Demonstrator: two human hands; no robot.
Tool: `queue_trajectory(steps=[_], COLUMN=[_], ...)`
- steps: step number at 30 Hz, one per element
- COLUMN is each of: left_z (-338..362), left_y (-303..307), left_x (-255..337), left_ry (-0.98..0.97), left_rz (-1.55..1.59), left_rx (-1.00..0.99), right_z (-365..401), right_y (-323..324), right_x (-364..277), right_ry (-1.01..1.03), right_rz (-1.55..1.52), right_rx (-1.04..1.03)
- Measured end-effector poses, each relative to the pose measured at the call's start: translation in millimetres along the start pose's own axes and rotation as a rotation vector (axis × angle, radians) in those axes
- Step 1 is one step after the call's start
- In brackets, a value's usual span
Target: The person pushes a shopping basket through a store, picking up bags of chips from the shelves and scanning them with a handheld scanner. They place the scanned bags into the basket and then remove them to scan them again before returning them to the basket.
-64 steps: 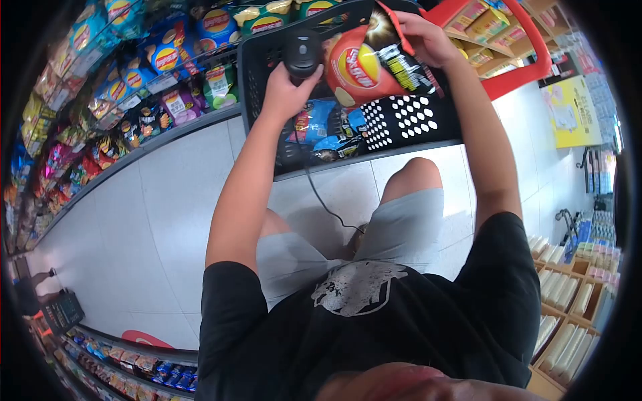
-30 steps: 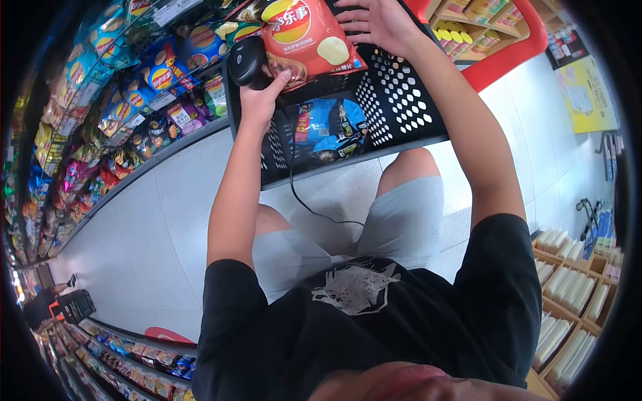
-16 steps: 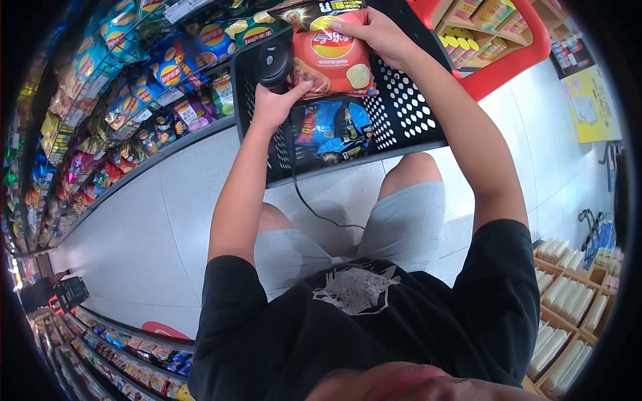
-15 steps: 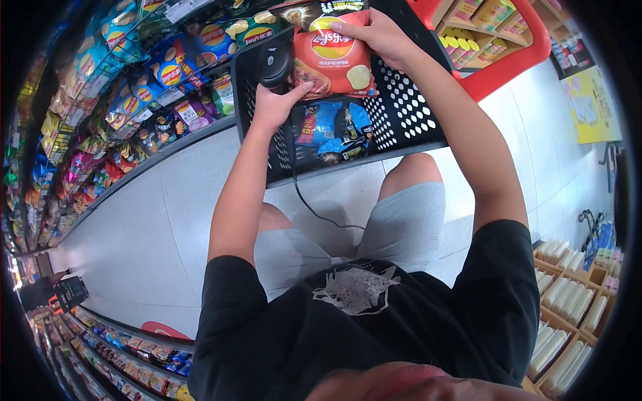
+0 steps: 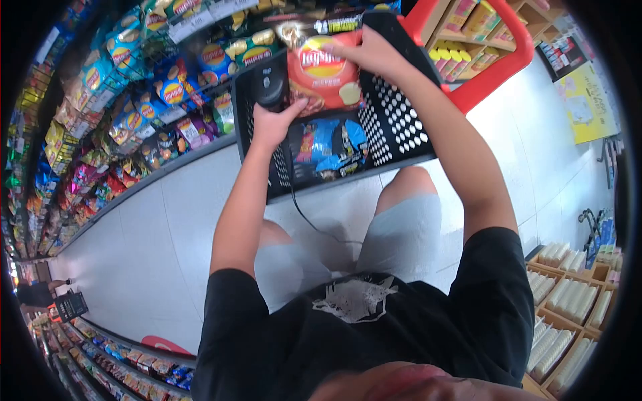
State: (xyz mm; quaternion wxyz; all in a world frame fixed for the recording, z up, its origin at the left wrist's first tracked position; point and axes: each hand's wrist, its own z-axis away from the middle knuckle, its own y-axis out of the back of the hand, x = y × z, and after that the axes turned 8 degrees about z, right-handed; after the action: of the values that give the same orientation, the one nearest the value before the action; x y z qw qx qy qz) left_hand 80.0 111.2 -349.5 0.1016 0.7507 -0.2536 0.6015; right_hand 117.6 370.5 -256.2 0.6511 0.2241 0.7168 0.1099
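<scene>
A red Lay's bag of potato chips [image 5: 328, 75] is held between my two hands above the black shopping basket [image 5: 406, 150]. My right hand [image 5: 380, 55] grips its upper right side, thumb across the front. At the lower left corner, the thumb of my left hand [image 5: 273, 125] presses on the bag; its other fingers are hidden. Just above that hand is a rounded black device [image 5: 269, 85], and a black cable [image 5: 304, 217] runs down from below the hand. Blue snack packets [image 5: 331, 144] lie inside the basket.
The basket's red handle [image 5: 518, 40] sticks out to the right. Shelves of chip bags [image 5: 174, 80] stand close on the left. A wooden rack [image 5: 568, 301] is at lower right. Another person [image 5: 40, 294] with a basket [image 5: 70, 306] shows at far left.
The chip bag, both hands and the basket sit slightly lower and further left in the view. Both hands keep their hold on the bag.
</scene>
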Motion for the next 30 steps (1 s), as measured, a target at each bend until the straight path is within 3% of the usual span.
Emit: queue_trajectory(steps=[2, 4, 7, 10, 13, 14, 16, 18, 20, 23, 26, 29, 30], left_z=[1, 0, 0, -2, -2, -2, -3, -3, -1, 1, 2, 1, 2], left_y=[-3, -3, -1, 8, 5, 5, 11, 14, 13, 12, 10, 10, 10], left_x=[4, 4, 0, -8, 2, 2, -8, -12, -13, -14, -15, -18, -17], left_ry=[-0.020, -0.004, -0.048, -0.056, 0.004, 0.015, 0.031, 0.021, 0.011, -0.001, 0.017, 0.032, 0.048], left_rz=[-0.020, -0.005, -0.053, -0.059, 0.050, 0.045, 0.050, 0.047, 0.024, -0.031, -0.045, -0.122, -0.125], left_rx=[0.055, 0.095, 0.109, 0.117, 0.145, 0.182, 0.204, 0.196, 0.184, 0.167, 0.157, 0.148, 0.148], right_z=[7, -5, -6, 7, 11, 4, 10, 19, 12, -17, -82, -126, -132], right_y=[6, -3, -4, 12, 35, 45, 75, 105, 154, 203, 257, 270, 268], right_x=[-16, 20, 24, -15, -44, -42, -80, -137, -170, -230, -230, -231, -236], right_ry=[-0.129, 0.117, 0.183, 0.207, 0.367, 0.373, 0.565, 0.664, 0.791, 1.044, 0.874, 0.931, 0.861], right_rz=[0.130, -0.005, 0.022, 0.142, 0.223, 0.071, 0.087, -0.162, 0.215, 0.232, 0.461, 0.508, 0.608], right_rx=[-0.101, -0.093, -0.014, 0.051, 0.413, 0.472, 0.677, 0.770, 1.063, 1.132, 1.197, 1.114, 1.106])
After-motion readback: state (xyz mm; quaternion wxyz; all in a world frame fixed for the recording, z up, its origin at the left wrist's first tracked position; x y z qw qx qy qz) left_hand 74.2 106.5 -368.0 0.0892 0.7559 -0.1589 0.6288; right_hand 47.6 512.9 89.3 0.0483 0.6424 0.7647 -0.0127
